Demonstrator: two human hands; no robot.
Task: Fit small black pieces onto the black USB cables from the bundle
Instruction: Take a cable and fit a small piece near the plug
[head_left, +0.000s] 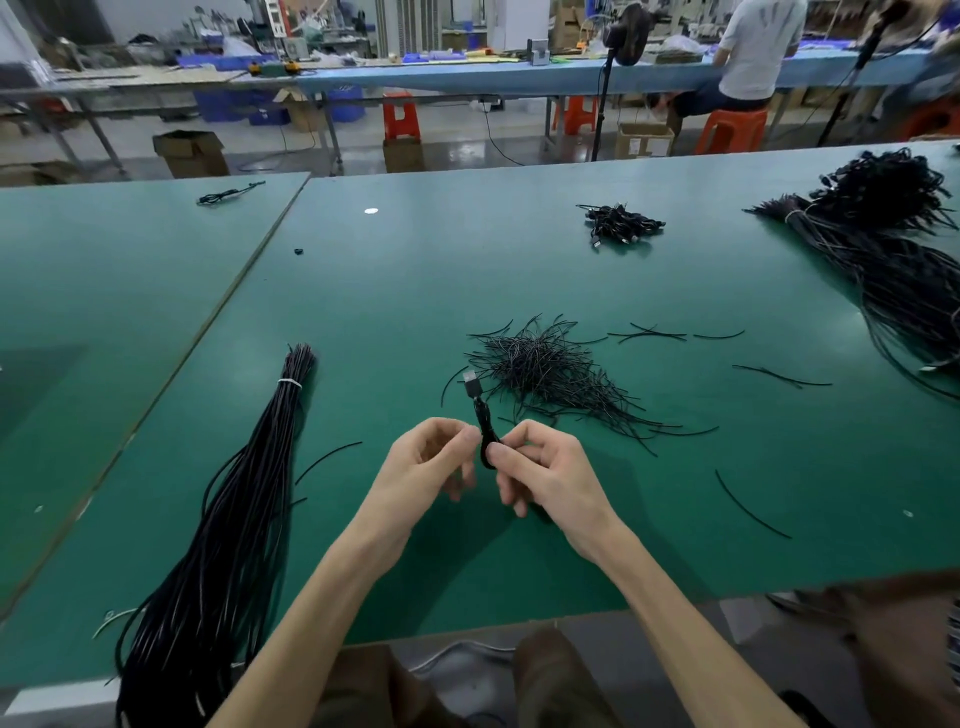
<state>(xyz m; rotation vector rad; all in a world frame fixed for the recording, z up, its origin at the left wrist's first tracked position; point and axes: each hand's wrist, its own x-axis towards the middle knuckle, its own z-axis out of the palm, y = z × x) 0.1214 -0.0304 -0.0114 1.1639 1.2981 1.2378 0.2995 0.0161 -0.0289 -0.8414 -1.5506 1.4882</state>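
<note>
Head view | left hand (426, 462) and right hand (540, 467) both pinch folded black USB cable (480, 415), plug upward | cable just nearer than loose heap of thin black strands (545, 371) | tied black cable bundle (249, 499) left of heap

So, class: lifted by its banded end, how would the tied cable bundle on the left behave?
The cable bundle would probably droop, since its strands curve and fan out below the white tie. Many strands suggest fair weight. The tie should stop them scattering.
</note>
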